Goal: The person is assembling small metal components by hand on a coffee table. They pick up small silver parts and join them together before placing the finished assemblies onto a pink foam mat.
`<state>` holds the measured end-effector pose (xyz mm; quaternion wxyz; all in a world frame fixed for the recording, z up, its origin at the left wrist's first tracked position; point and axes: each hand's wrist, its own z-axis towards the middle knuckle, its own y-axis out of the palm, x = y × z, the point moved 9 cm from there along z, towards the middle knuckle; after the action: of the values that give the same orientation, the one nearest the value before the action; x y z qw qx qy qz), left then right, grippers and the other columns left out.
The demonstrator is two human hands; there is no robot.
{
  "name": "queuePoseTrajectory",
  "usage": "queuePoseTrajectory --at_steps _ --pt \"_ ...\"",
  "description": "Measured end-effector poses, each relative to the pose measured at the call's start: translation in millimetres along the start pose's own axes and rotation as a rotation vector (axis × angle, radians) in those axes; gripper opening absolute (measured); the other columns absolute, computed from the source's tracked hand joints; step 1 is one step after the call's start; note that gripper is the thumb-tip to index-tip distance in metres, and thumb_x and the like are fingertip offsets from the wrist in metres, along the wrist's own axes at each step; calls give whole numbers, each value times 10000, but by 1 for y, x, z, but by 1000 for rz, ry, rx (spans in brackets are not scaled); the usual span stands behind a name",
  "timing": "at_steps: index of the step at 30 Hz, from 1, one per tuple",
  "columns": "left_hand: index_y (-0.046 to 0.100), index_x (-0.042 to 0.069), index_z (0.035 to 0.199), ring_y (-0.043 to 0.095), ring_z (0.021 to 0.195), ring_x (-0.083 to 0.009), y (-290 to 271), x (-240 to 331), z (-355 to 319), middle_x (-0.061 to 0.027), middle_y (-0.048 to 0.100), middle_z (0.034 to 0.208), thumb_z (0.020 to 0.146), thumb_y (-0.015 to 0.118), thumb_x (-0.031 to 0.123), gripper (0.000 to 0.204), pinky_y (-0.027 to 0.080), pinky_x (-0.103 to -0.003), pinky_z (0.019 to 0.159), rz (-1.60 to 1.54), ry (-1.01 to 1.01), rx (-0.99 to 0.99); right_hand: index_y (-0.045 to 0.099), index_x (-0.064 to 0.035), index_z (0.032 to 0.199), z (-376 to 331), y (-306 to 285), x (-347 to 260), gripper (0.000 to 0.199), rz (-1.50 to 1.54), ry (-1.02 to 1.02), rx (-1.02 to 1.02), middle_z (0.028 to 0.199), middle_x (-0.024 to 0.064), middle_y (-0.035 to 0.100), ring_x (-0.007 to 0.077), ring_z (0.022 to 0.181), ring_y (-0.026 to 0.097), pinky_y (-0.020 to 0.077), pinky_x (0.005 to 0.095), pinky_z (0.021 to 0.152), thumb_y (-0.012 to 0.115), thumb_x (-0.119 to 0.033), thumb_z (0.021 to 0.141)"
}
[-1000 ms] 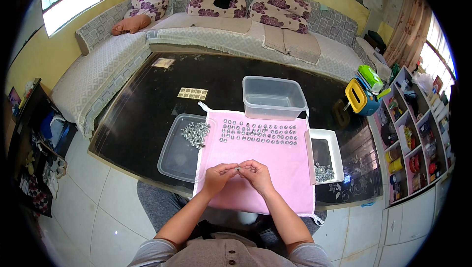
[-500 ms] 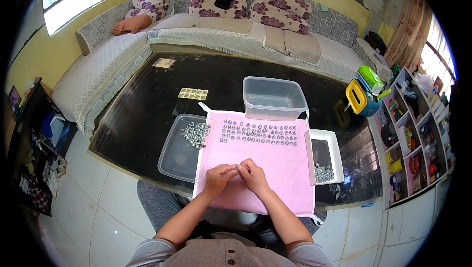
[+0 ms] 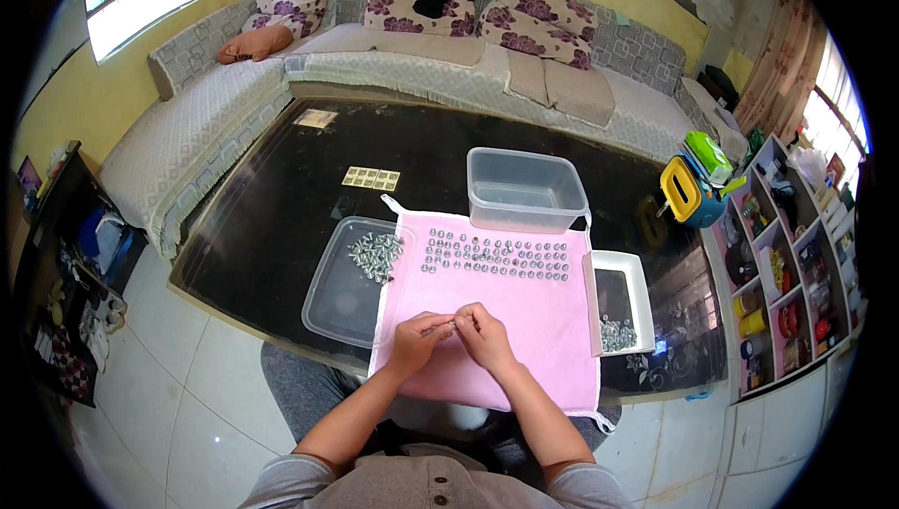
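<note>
Over the pink cloth point(image 3: 524, 350), my left hand point(image 3: 417, 339) and my right hand point(image 3: 480, 336) meet at the fingertips. Both pinch a small silvery bolt point(image 3: 453, 324), mostly covered by the fingers; whether a nut is on it is too small to tell. Left of the hands, a pile of loose bolts point(image 3: 376, 254) lies on a clear plastic lid point(image 3: 342, 308). Several rows of small metal pieces point(image 3: 496, 254) stand on the upper part of the cloth. At the right, a white open box point(image 3: 641, 289) has small metal nuts point(image 3: 617, 334) gathered in its near end.
Behind the cloth stands a clear plastic tub point(image 3: 526, 212). The black table point(image 3: 272, 228) also bears a yellowish card point(image 3: 371, 178) and a yellow-and-blue container point(image 3: 691, 192) with a green packet. A sofa point(image 3: 393, 69) lines the back; a shelf unit point(image 3: 787, 256) stands at right.
The view has shifted very slightly. Both hands stay together over the cloth with the bolt between their fingertips; nothing else has visibly moved.
</note>
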<state>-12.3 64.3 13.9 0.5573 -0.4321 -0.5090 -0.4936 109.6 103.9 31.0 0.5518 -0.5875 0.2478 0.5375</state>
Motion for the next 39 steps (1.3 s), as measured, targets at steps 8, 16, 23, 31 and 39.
queuePoseTrajectory --at_steps 8,16,23,31,39 --pt "638 7 951 578 724 -98 -4 4 -3 -61 618 856 792 597 39 168 467 -204 645 50 11 39 541 -42 825 1 5 10 169 62 107 -49 634 97 566 173 575 554 438 274 540 517 -205 861" --pt "641 10 953 566 762 -94 -3 17 0 -53 616 861 791 593 37 171 450 -197 661 110 88 24 545 -35 824 0 16 31 195 114 186 -148 651 25 562 84 602 519 420 235 557 513 -221 869" --pt "639 7 955 555 756 -88 -4 15 1 -46 608 864 789 589 29 174 441 -194 659 80 91 43 555 -42 711 -2 8 16 302 220 88 3 582 29 537 92 526 485 390 234 499 464 -268 889" --pt "639 4 952 552 748 -85 -6 10 0 -43 601 848 793 584 27 170 437 -193 644 48 41 36 534 -45 715 -1 10 5 250 158 207 -107 613 -13 513 50 541 430 356 204 495 470 -209 892" --pt "638 4 954 557 742 -89 -5 8 1 -45 602 853 792 599 39 170 443 -195 642 109 60 14 539 -50 730 -2 18 17 228 189 246 -153 617 -5 509 46 564 439 353 185 509 471 -196 892"
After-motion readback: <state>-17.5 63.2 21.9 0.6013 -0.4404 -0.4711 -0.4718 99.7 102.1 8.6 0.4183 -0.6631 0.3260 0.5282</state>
